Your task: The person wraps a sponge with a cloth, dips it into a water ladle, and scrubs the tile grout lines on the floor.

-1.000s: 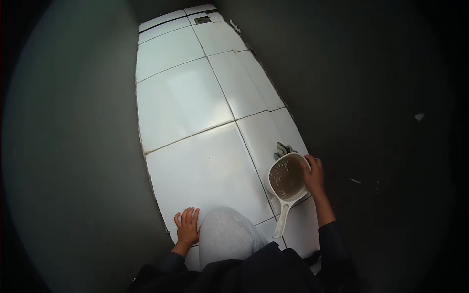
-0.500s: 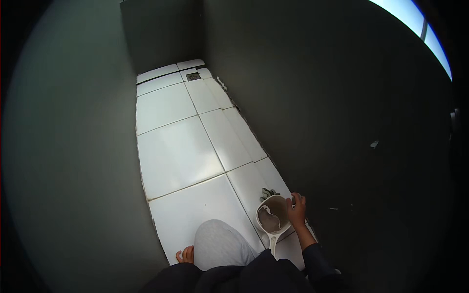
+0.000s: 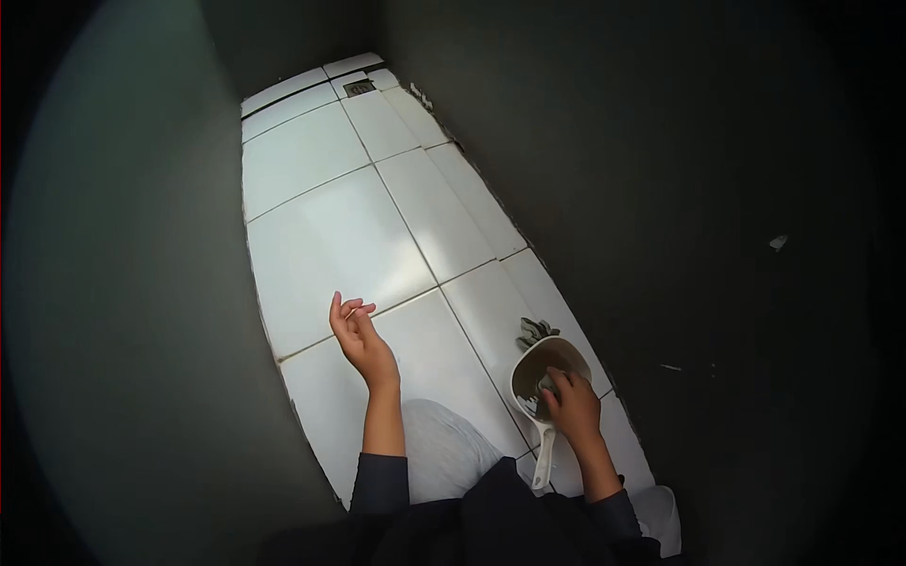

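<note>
My left hand (image 3: 360, 338) is raised above the white tiles, palm turned inward, fingers loosely bent and apart, holding nothing. A white plastic water dipper (image 3: 518, 377) stands on the tiled floor at the right, its handle pointing back toward me. The fingers of my right hand (image 3: 574, 404) reach over the near right rim into the bowl. They are curved and apart, close to a small greyish patch inside that I cannot make out. Against the far side of the dipper lies a crumpled grey-green thing (image 3: 537, 330), perhaps a cloth.
White floor tiles (image 3: 330, 217) form a narrow strip between dark walls on the left (image 3: 132, 283) and right (image 3: 717, 311). A small drain grate (image 3: 359, 89) lies at the far end. My grey-clad knee (image 3: 439, 448) is between my arms.
My left hand has risen from beside my knee and moved forward over the tiles. My right hand has gone from the dipper's outer right rim to inside its bowl. The view has shifted.
</note>
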The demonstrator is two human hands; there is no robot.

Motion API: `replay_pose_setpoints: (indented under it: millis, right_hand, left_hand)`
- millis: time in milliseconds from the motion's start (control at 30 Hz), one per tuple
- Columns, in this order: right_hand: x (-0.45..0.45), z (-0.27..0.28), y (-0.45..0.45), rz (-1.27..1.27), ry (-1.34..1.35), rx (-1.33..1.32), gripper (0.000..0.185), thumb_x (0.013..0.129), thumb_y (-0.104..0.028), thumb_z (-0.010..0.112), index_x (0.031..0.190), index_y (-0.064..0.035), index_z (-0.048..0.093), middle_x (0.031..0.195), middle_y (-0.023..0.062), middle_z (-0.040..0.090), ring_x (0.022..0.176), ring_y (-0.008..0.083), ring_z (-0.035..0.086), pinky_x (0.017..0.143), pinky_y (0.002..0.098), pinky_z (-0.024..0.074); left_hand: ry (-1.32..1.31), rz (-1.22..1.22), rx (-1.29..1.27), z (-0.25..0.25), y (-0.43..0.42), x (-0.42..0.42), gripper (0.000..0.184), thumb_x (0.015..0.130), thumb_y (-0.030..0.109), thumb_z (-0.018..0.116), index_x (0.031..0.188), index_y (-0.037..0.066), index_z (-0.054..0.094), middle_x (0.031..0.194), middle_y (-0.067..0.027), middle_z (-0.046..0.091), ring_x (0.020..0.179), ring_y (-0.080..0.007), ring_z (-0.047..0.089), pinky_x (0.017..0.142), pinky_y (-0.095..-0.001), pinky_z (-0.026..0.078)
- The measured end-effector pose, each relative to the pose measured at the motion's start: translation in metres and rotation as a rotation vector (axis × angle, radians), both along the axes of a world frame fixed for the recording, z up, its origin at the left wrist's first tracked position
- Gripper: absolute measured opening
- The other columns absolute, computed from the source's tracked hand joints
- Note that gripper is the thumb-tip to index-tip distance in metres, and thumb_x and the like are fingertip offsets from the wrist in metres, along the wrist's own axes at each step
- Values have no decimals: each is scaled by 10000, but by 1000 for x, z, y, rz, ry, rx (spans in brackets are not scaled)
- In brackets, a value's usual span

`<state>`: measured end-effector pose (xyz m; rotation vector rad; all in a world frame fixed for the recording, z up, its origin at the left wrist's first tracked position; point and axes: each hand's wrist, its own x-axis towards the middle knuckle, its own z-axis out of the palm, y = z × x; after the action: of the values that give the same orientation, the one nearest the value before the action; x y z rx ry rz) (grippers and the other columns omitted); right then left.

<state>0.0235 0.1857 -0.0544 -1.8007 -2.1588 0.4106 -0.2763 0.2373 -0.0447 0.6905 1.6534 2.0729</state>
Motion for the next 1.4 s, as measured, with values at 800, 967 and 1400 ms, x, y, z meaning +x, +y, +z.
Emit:
replay_pose_setpoints:
  millis: [800, 967, 1400]
  right_hand:
    - [-116, -56, 242, 182, 359, -495, 391, 791, -193, 732, 1124, -62, 575, 1041, 89, 641, 940, 188, 606, 844, 329, 474]
    - [-137, -61, 234, 274, 138, -376, 358, 779, -160, 728, 1070, -58, 547, 1008, 147, 637, 925, 281, 622, 804, 365, 482]
    - [-127, -71, 249, 269, -29, -138, 349, 829, -184, 674, 1160, -109, 589, 985, 135, 625, 905, 303, 637, 799, 384, 501]
  left_hand:
    - [673, -1421, -1242, -43, 84, 59, 298, 883, 230, 469, 941, 56, 704, 996, -139, 687, 938, -290, 661, 792, -392, 530]
    - [723, -1464, -1099, -56, 80, 85, 263, 859, 200, 515, 935, 45, 712, 962, -149, 694, 895, -297, 678, 749, -396, 541]
    - [724, -1424, -1196, -56, 80, 69, 269, 856, 179, 485, 909, 62, 721, 945, -139, 698, 871, -294, 676, 719, -392, 538]
